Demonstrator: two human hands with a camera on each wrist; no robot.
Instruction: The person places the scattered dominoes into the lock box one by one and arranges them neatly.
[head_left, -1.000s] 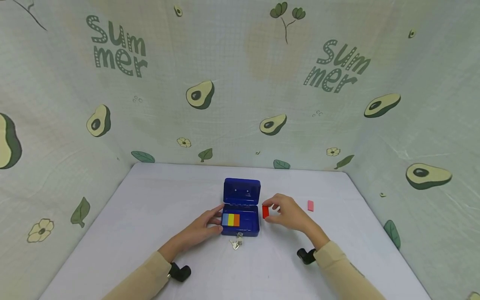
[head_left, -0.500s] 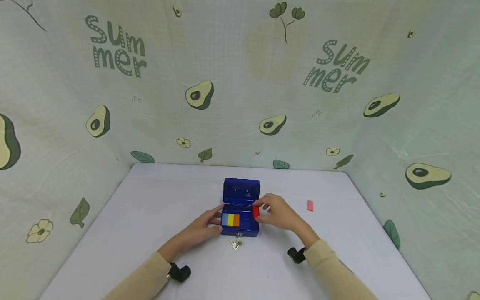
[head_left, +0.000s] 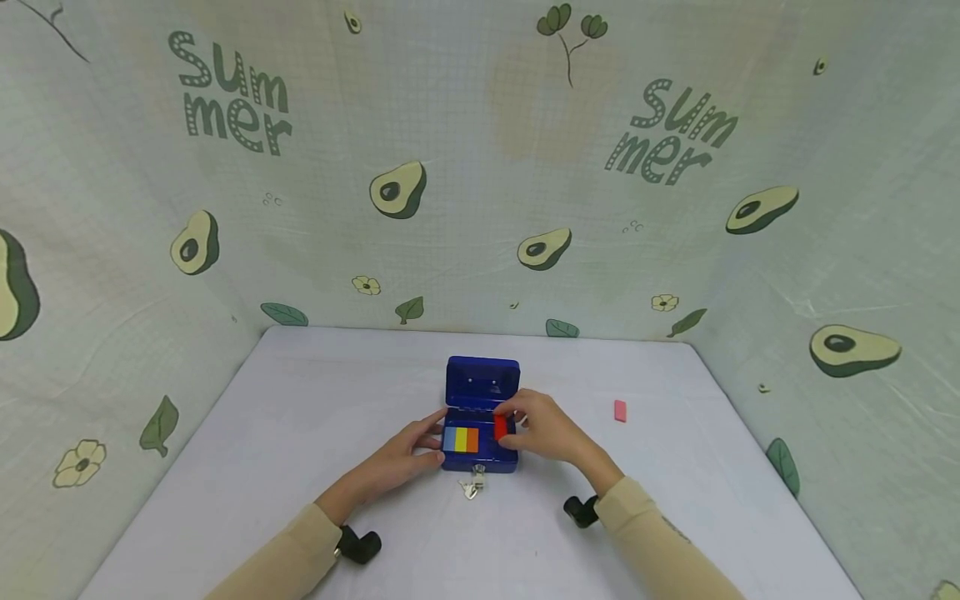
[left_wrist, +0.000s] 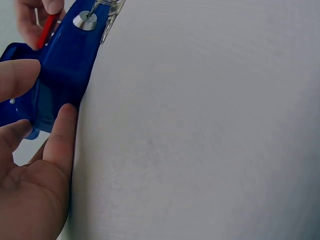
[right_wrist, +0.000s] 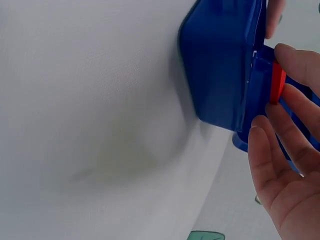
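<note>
A small blue cash box (head_left: 490, 458) stands on the white table with its lid (head_left: 482, 381) raised. Against the left side inside lie light blue, yellow and orange blocks (head_left: 461, 440) in a row. My right hand (head_left: 546, 427) pinches a flat red block (head_left: 501, 427) between thumb and fingertips, over the right part of the box; whether it touches the floor of the box is unclear. The right wrist view shows the red block (right_wrist: 277, 82) upright on edge. With extended fingers, my left hand (head_left: 408, 456) touches the box's left side, thumb near the front corner.
Keys (head_left: 471, 490) hang from the lock at the box's front. A pinkish-red flat piece (head_left: 620, 411) lies on the table (head_left: 337, 375) to the right. Printed cloth (head_left: 465, 125) hangs behind and at both sides.
My right hand has carried the red block leftward, from beside the box over its right wall to above the inside. The left hand and the box have stayed in place.
</note>
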